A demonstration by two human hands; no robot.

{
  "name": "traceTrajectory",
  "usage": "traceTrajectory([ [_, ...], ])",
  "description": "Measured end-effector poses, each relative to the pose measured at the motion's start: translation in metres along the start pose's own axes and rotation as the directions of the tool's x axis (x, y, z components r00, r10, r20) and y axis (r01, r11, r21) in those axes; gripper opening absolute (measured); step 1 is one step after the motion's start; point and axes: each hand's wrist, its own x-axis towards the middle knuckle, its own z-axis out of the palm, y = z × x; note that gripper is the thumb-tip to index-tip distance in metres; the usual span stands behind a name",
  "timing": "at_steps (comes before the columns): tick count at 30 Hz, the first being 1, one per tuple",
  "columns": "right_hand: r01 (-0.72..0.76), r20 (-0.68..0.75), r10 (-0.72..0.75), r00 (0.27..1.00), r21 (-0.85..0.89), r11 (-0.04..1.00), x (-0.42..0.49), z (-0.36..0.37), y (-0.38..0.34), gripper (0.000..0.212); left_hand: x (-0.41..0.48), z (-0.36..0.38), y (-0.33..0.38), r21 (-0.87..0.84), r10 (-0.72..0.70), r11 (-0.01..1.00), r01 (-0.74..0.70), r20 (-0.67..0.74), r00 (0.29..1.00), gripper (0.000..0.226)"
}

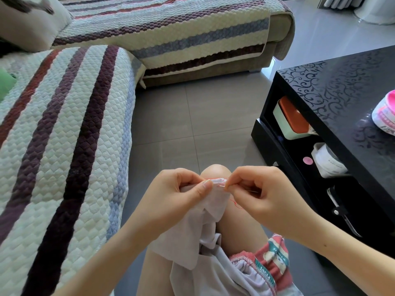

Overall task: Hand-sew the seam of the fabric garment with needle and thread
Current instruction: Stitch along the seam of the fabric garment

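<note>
A pale lilac fabric garment hangs over my knee, low in the middle of the head view. My left hand pinches its folded top edge between thumb and fingers. My right hand pinches a thin needle whose tip enters the seam edge right beside my left thumb. Red thread loops down from the seam under my right hand, and red stitches show along the top of the fold. The two hands are a few centimetres apart above the knee.
A striped quilted sofa runs along the left and the back. A black coffee table stands at the right, with a pink-and-white tub on top, boxes on its shelf and a folding knife lower down. Grey floor tiles lie between.
</note>
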Motion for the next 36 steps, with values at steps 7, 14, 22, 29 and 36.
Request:
traceTrajectory([
  [7, -0.172, 0.046, 0.166, 0.985, 0.303, 0.937, 0.004, -0.005, -0.002, 0.015, 0.0, -0.004, 0.004, -0.169, -0.097, 0.978, 0.118, 0.127, 0.987, 0.026],
  [14, -0.319, 0.186, 0.26, 0.948, 0.53, 0.786, 0.007, -0.011, -0.002, 0.012, 0.0, -0.006, 0.007, -0.316, -0.097, 0.933, 0.173, 0.243, 0.965, 0.026],
  [22, -0.322, 0.266, 0.193, 0.944, 0.63, 0.706, 0.007, -0.006, 0.003, 0.027, 0.001, -0.003, 0.01, -0.459, -0.079, 0.861, 0.219, 0.304, 0.949, 0.017],
  [29, -0.312, 0.264, 0.193, 0.945, 0.549, 0.775, 0.009, -0.003, 0.012, 0.011, 0.001, -0.002, 0.01, -0.504, -0.051, 0.845, 0.179, 0.257, 0.965, 0.018],
  [36, -0.205, 0.06, 0.21, 0.976, 0.584, 0.786, 0.008, -0.004, 0.018, 0.017, 0.004, 0.004, 0.01, -0.483, -0.066, 0.865, 0.138, 0.163, 0.984, 0.018],
])
